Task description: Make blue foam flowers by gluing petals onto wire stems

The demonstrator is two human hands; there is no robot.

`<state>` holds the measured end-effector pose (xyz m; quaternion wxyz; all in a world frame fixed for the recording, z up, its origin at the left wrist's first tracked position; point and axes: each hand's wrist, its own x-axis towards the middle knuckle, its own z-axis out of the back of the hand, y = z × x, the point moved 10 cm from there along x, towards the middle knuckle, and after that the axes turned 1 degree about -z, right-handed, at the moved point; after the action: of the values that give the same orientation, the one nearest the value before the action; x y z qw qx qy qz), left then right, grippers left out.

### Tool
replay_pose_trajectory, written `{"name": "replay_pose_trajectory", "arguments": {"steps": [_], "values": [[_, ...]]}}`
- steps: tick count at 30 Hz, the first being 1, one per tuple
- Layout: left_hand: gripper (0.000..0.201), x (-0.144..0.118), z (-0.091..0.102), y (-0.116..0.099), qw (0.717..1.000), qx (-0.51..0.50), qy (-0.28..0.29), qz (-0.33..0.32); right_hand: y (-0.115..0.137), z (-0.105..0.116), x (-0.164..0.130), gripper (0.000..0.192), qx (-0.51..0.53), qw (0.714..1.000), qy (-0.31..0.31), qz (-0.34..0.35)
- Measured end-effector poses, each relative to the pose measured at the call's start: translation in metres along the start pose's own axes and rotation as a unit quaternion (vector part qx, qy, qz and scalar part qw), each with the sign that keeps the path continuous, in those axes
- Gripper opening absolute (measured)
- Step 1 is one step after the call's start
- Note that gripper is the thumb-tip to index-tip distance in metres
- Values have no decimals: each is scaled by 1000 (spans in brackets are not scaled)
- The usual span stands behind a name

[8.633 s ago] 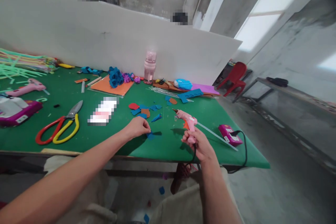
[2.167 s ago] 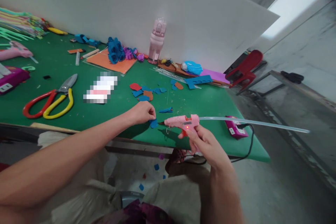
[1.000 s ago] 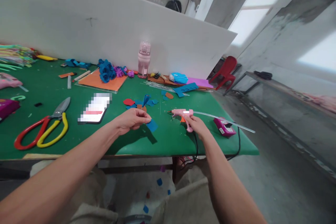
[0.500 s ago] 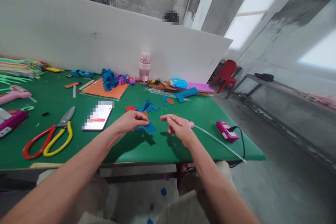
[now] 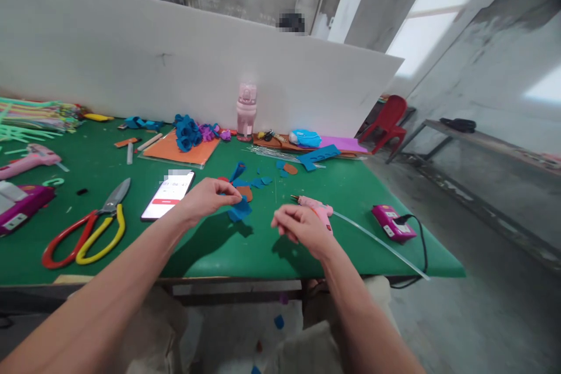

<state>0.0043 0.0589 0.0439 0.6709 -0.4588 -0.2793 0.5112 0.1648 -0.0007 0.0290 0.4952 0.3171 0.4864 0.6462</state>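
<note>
Your left hand [image 5: 205,198] pinches a matt blue foam piece [image 5: 240,209]; the pink plastic glue gun [image 5: 316,209] looks glossy on the matt green felt-like tabletop [image 5: 245,245].

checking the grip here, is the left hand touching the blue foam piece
Touching. The head view shows the left hand pinching the blue foam piece at its fingertips, lifted just above the green table. The right hand is apart from it.

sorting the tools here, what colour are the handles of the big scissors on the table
One handle is red, the other yellow, on the scissors; the head view shows them clearly.
</note>
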Motion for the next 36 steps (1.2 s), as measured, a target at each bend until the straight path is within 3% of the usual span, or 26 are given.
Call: {"name": "replay_pose_trajectory", "arguments": {"steps": [1,3,8,16,21,28,31,36], "values": [[24,0,-6,-3,1000,21,10,-11,-3,13,5,29,17,998,-61,7],[21,-1,-20,-8,998,44,35,-29,-6,19,11,25,17,994,-106,26],[20,-3,-47,-13,993,72,73,-54,-15,-1,20,18,-46,997,-61,21],[16,-3,-58,-14,992,83,75,-60,-29,-10,20,16,-53,996,-53,-38],[21,0,-54,-16,996,23,36,-78,-30,9,20,13,23,991,-125,-37],[22,-2,-53,-9,993,-101,-36,-47,-37,50,16,12,154,950,-270,-31],[24,-1,-63,0,984,-172,-45,-3,-36,48,14,11,175,944,-278,-36],[26,5,-76,6,975,-219,-23,29,-23,38,14,10,124,963,-240,-16]]}}
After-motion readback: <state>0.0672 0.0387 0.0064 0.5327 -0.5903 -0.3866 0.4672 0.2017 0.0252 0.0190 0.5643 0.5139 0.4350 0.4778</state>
